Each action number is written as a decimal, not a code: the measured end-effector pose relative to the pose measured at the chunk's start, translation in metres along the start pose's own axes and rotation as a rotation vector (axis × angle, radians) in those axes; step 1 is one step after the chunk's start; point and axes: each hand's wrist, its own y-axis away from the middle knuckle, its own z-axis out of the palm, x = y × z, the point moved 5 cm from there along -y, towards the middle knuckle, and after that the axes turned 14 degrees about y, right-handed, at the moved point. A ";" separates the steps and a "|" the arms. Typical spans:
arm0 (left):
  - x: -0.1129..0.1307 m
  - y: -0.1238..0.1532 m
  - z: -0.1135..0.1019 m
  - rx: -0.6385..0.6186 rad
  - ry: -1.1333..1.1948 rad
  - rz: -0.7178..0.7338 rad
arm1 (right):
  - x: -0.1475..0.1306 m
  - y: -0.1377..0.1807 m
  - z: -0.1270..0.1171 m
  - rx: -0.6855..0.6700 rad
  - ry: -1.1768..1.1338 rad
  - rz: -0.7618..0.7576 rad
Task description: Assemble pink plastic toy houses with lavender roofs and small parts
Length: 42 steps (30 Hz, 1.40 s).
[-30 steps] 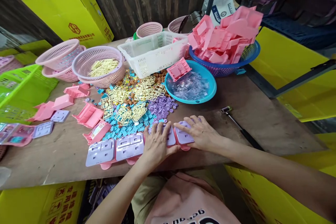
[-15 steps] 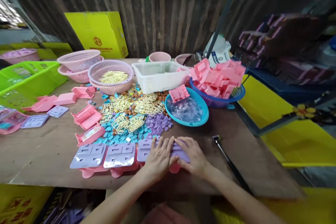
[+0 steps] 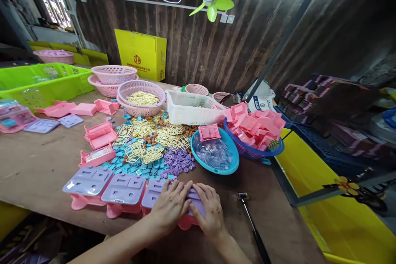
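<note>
Three or more pink toy boxes with purple panels on top stand in a row along the table's front edge. The leftmost purple panel and the middle purple panel are in full view. My left hand lies with stretched fingers over the panels at the right end, covering much of them. Beside it, my right hand rests on the rightmost purple panel, fingers extended and thumb near the front edge. The thumbs lie close together. Beyond the hands are purple discs, blue tiles and cream frames.
A hammer lies right of my hands. A blue bowl holds clear parts; a blue basket holds pink parts. Behind stand a white basket and pink baskets. A green crate is at left.
The view has tilted up and turned, so the hands and boxes sit lower and further left. Both hands remain on the purple panels, with the right hand angled more steeply.
</note>
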 end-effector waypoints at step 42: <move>-0.013 -0.208 0.003 -0.451 0.030 0.123 | 0.149 -0.130 -0.008 -0.037 -0.006 0.418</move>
